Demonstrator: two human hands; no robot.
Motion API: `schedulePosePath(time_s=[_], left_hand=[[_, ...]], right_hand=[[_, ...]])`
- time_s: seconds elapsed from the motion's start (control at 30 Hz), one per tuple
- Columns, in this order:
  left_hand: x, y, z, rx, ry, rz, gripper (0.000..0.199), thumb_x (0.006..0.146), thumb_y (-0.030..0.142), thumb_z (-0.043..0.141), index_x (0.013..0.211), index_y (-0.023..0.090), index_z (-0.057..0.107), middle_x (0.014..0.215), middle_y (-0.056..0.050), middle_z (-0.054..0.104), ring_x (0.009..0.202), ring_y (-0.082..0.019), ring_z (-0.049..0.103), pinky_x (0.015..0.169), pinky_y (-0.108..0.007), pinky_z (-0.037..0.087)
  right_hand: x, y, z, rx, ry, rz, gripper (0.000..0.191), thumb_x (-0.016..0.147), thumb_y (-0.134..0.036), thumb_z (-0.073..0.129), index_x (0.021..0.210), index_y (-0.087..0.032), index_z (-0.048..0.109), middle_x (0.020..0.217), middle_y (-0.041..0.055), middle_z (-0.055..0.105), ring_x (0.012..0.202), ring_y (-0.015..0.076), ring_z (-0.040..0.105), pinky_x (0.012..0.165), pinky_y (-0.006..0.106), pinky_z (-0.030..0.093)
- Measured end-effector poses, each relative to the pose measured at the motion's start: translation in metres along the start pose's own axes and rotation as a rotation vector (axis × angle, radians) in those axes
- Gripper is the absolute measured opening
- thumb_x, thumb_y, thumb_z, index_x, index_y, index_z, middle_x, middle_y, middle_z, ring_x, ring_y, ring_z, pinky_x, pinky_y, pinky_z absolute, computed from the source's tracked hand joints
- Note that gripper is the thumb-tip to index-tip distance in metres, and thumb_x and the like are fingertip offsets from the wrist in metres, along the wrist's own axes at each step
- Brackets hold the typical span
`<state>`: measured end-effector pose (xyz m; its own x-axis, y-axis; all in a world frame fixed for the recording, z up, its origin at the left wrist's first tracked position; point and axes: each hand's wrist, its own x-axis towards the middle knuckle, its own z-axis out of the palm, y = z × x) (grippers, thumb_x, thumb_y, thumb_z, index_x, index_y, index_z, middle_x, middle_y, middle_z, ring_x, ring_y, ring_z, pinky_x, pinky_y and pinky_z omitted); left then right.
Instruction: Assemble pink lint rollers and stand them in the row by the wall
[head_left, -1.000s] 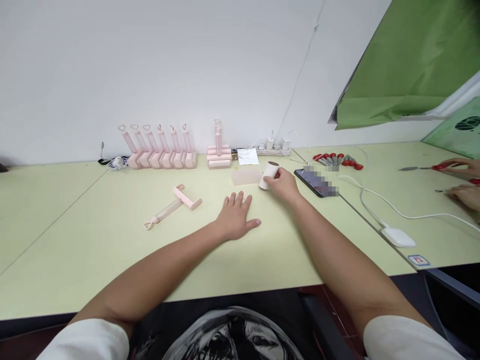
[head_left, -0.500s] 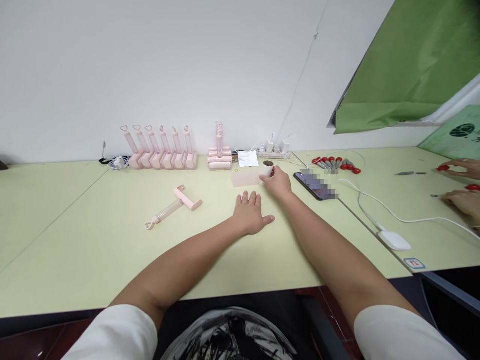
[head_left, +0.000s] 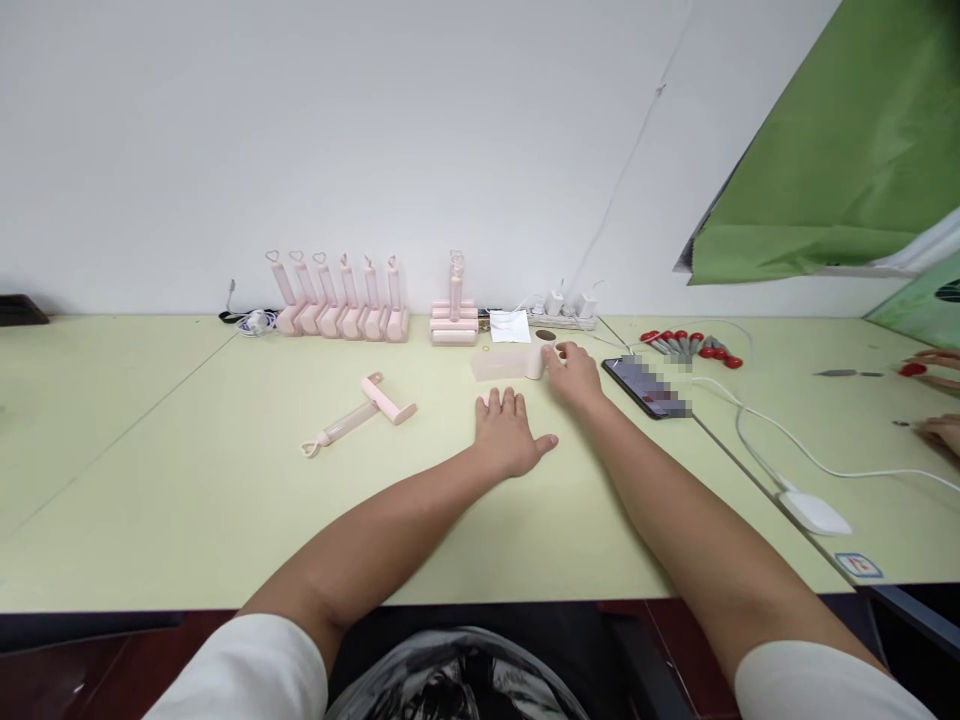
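Observation:
My left hand point(head_left: 506, 435) lies flat on the table, fingers spread, holding nothing. Just beyond its fingertips is a pale pink, see-through, box-like piece point(head_left: 498, 363). A white paper roll point(head_left: 535, 360) with a dark round opening on top stands upright at the right end of that piece. Right beside the roll is my right hand point(head_left: 576, 377), its fingers loosely apart; whether a fingertip still touches the roll is hard to see. A pink lint roller point(head_left: 360, 415) with a heart-shaped loop lies on the table to the left.
Several pink lint rollers point(head_left: 341, 315) line the wall, with a pink stack point(head_left: 454, 325) beside them. A white paper point(head_left: 509, 326), a power strip point(head_left: 574, 322), a phone point(head_left: 646, 388), red-handled tools point(head_left: 679, 345) and a white charger point(head_left: 814, 512) lie around. Another person's hands point(head_left: 941, 430) are at far right.
My right hand has loosened from the white roll and shifted right, leaving the roll standing. My left hand stays flat. The whole view has shifted slightly.

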<state>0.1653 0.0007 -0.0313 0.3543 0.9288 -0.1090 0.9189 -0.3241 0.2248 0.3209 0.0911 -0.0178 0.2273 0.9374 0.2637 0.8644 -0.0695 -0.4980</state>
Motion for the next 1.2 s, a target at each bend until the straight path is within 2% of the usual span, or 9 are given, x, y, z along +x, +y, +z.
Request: schedulePosePath(time_s=[0.07,0.2,0.37,0.47,0.6,0.73,0.83,1.03,1.2], left_hand=[[0.003,-0.004,0.0,0.0,0.018,-0.014,0.099,0.085,0.075,0.02,0.158,0.007,0.016,0.166,-0.013,0.007,0.153,-0.035,0.0,0.122,-0.057,0.003],[0.01,-0.011,-0.001,0.003,0.054,-0.027,0.099,0.085,0.076,0.019,0.157,0.009,0.018,0.165,-0.014,0.01,0.153,-0.034,0.002,0.121,-0.059,0.002],[0.014,-0.016,-0.002,-0.001,0.054,-0.016,0.099,0.085,0.075,0.02,0.157,0.008,0.019,0.165,-0.015,0.009,0.153,-0.034,0.001,0.122,-0.058,0.003],[0.014,-0.013,-0.002,-0.011,0.047,-0.018,0.099,0.086,0.074,0.022,0.157,0.005,0.018,0.165,-0.016,0.008,0.153,-0.035,0.001,0.122,-0.056,0.004],[0.014,-0.007,-0.003,-0.03,0.038,-0.028,0.099,0.087,0.074,0.023,0.156,0.004,0.018,0.165,-0.018,0.009,0.153,-0.036,0.002,0.122,-0.057,0.006],[0.022,-0.01,-0.011,-0.032,0.21,0.006,0.086,0.091,0.066,0.024,0.156,0.011,0.022,0.165,-0.015,0.011,0.152,-0.036,0.005,0.121,-0.059,0.005],[0.034,-0.022,-0.022,-0.031,0.317,-0.032,0.079,0.092,0.061,0.032,0.157,0.018,0.022,0.166,-0.013,0.009,0.152,-0.038,0.004,0.119,-0.063,0.004],[0.056,-0.05,-0.031,-0.121,0.203,-0.064,0.073,0.093,0.063,0.027,0.156,0.026,0.025,0.166,-0.013,0.011,0.151,-0.039,0.009,0.117,-0.063,0.015],[0.062,-0.061,-0.032,-0.128,0.222,0.0,0.064,0.096,0.059,0.027,0.152,0.029,0.033,0.164,-0.012,0.018,0.15,-0.037,0.017,0.117,-0.059,0.019]], right_hand=[[-0.002,0.006,-0.003,-0.011,-0.037,-0.01,0.051,0.096,-0.048,0.036,0.128,-0.015,0.058,0.127,0.019,0.062,0.117,0.0334,0.055,0.096,0.045,0.04],[-0.007,0.009,-0.003,-0.021,-0.079,-0.049,0.051,0.086,-0.043,0.055,0.132,-0.021,0.057,0.131,0.0143,0.063,0.121,0.0354,0.053,0.098,0.047,0.039],[-0.003,0.002,0.003,0.06,-0.125,-0.054,0.041,0.081,-0.036,0.062,0.119,-0.023,0.063,0.125,0.0055,0.069,0.115,0.0259,0.06,0.095,0.038,0.042],[0.003,-0.002,0.01,0.041,-0.129,-0.033,0.036,0.081,-0.04,0.062,0.111,-0.02,0.065,0.12,0.0075,0.071,0.109,0.0256,0.063,0.091,0.037,0.043],[0.005,-0.007,0.018,-0.014,-0.099,-0.008,0.04,0.083,-0.044,0.059,0.112,-0.018,0.064,0.117,0.0107,0.07,0.108,0.0285,0.062,0.091,0.04,0.043],[0.002,-0.006,0.017,-0.093,-0.105,-0.022,0.044,0.082,-0.035,0.059,0.122,-0.016,0.063,0.122,0.0152,0.067,0.113,0.0338,0.059,0.091,0.043,0.044],[-0.002,0.002,0.011,-0.161,-0.116,-0.038,0.043,0.08,-0.023,0.058,0.122,-0.014,0.066,0.121,0.0203,0.065,0.114,0.038,0.057,0.091,0.046,0.044],[-0.006,0.015,0.005,-0.209,-0.102,-0.021,0.038,0.088,-0.017,0.047,0.12,-0.013,0.067,0.117,0.0219,0.063,0.107,0.0355,0.06,0.086,0.043,0.046],[-0.008,0.014,0.004,-0.187,-0.06,-0.01,0.042,0.088,-0.02,0.048,0.126,-0.011,0.062,0.123,0.0226,0.059,0.109,0.0356,0.059,0.087,0.043,0.045]])
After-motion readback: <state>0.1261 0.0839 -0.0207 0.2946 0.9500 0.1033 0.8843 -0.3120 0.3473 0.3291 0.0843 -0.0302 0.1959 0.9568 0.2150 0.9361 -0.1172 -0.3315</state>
